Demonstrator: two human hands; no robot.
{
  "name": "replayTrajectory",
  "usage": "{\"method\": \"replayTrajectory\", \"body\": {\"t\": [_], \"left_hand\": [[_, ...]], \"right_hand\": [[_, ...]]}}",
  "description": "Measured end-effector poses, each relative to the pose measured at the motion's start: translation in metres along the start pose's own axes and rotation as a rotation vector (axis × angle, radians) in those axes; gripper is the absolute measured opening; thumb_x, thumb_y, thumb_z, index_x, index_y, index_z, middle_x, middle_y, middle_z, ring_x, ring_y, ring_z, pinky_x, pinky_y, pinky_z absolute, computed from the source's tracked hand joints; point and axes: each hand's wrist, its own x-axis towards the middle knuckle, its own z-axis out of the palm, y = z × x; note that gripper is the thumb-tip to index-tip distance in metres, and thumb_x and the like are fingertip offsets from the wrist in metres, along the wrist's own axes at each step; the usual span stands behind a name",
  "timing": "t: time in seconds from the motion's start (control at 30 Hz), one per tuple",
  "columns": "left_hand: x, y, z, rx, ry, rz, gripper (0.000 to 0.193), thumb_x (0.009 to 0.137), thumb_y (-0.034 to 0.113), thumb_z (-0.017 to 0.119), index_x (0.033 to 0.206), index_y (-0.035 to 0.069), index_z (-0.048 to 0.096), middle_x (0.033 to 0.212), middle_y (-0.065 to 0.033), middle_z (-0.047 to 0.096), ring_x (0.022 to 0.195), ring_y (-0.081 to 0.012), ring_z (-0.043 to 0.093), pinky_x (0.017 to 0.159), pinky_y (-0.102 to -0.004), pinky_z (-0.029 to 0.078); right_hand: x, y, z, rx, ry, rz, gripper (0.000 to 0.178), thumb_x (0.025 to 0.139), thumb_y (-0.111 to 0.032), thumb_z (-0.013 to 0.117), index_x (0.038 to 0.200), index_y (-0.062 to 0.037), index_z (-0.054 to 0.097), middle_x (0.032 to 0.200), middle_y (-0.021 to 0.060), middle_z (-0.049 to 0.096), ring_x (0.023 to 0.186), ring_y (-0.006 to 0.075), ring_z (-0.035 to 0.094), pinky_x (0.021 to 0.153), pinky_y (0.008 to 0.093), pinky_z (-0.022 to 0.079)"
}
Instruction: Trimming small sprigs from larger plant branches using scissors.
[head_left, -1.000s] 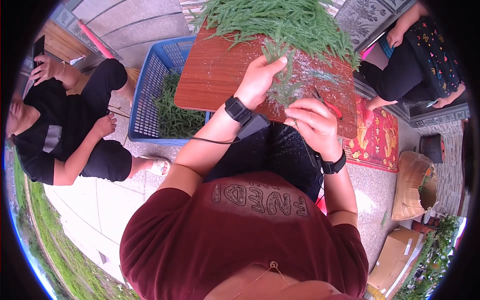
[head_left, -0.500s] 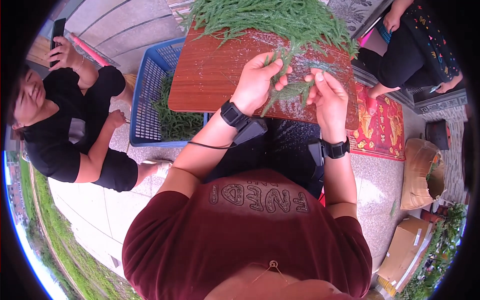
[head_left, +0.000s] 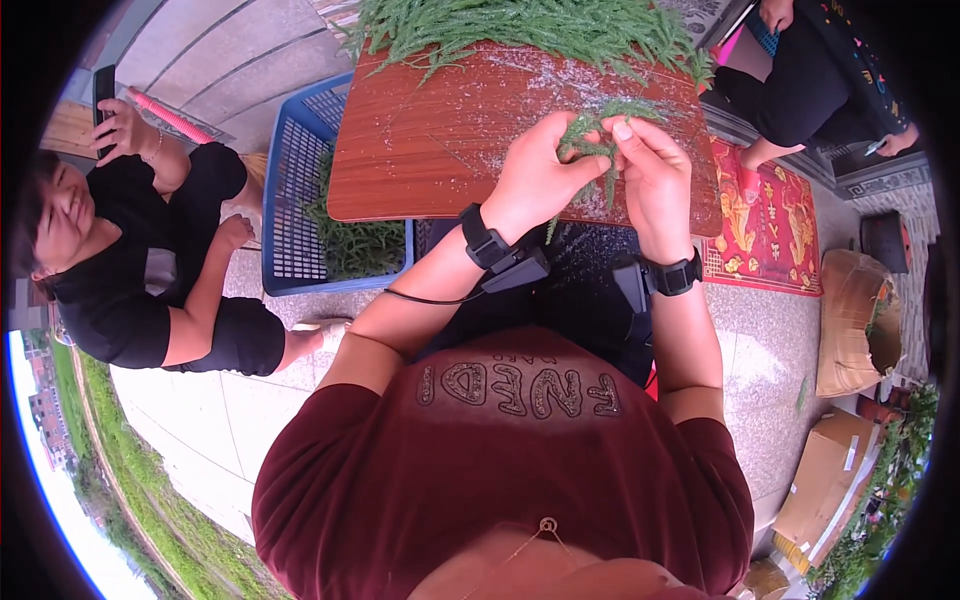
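Close together over the near right part of a brown wooden table (head_left: 420,140), my two hands hold feathery green sprigs (head_left: 585,135). My left hand (head_left: 535,172) is closed around their stems, with thumb and fingers pressed in. Thumb and forefinger of my right hand (head_left: 655,180) pinch the sprigs from the other side. Some tips hang down between the hands; the exact number of stems is hidden by my fingers. A large heap of the same greenery (head_left: 540,30) covers the table's far side, and pale bits are scattered over the wood.
Left of the table stands a blue plastic basket (head_left: 285,245) with more greenery (head_left: 362,245) inside. A person in black (head_left: 120,270) sits at the left, holding up a phone (head_left: 104,100). Another person (head_left: 815,90) is at the far right, beyond a red mat (head_left: 765,235). Cardboard boxes (head_left: 825,480) lie right.
My hands have come closer together, the left moving right toward the right hand. The sprigs are now gathered between them. The view has shifted slightly.
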Motion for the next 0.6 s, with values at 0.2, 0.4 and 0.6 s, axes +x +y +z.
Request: {"method": "replayTrajectory", "body": {"t": [0.2,0.4,0.6], "left_hand": [[0.004,-0.01,-0.002,-0.154,0.106,0.014,0.019,0.089,0.012,0.065,0.105,0.002,0.061,0.081,-0.0035,0.064,0.072,-0.0127,0.063,0.061,-0.0263,0.05],[0.008,-0.011,-0.001,-0.622,0.109,-0.181,0.013,0.092,0.009,0.062,0.101,-0.001,0.06,0.082,-0.005,0.065,0.071,-0.0132,0.064,0.058,-0.0255,0.052],[0.011,-0.008,-0.011,-0.73,0.058,-0.228,0.011,0.09,0.007,0.064,0.098,0.0,0.06,0.081,-0.0055,0.065,0.068,-0.0118,0.061,0.053,-0.0244,0.048]], "right_hand": [[0.0,0.007,-0.001,0.042,0.059,-0.039,0.019,0.091,-0.008,0.063,0.107,0.0011,0.067,0.1,0.0074,0.069,0.074,0.0062,0.053,0.067,0.0205,0.04],[0.0,-0.002,0.001,-0.072,0.091,0.018,0.021,0.093,-0.011,0.062,0.109,0.0003,0.066,0.097,0.0063,0.069,0.07,0.0053,0.053,0.062,0.0194,0.041],[-0.012,-0.022,0.011,-0.146,-0.145,0.204,0.023,0.096,-0.019,0.057,0.107,-0.0009,0.065,0.083,0.0017,0.065,0.062,0.0041,0.051,0.051,0.0177,0.039]]}}
